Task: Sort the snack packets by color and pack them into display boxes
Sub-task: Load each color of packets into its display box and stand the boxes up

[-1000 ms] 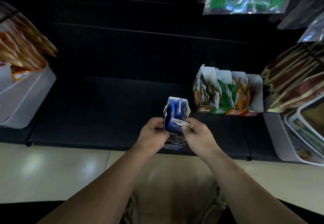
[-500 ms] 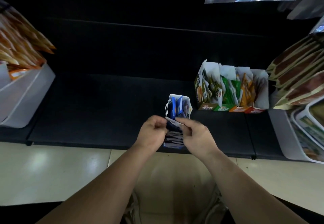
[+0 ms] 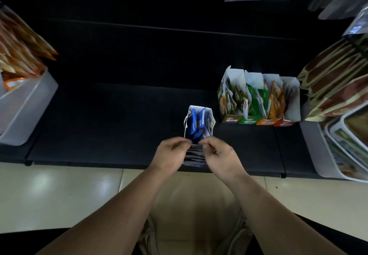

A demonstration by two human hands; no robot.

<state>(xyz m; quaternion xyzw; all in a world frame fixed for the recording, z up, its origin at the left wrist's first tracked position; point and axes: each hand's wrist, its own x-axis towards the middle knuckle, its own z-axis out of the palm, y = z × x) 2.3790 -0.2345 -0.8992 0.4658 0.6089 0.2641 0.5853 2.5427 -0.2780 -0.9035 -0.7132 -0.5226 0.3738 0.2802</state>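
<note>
The blue foil snack packets [image 3: 196, 122] stand on edge in a white open-topped cardboard display box [image 3: 199, 107] at the near edge of the dark shelf [image 3: 119, 125]. At the box's near end the right hand [image 3: 221, 157] pinches a packet top between thumb and forefinger. The left hand [image 3: 171, 156] curls at the same packets, too blurred to tell whether it grips. Far right, a row of four filled display boxes [image 3: 292, 87], olive, green, orange and red, looks finished. Blue seems the last colour, with only settling and lining up this box left.
</note>
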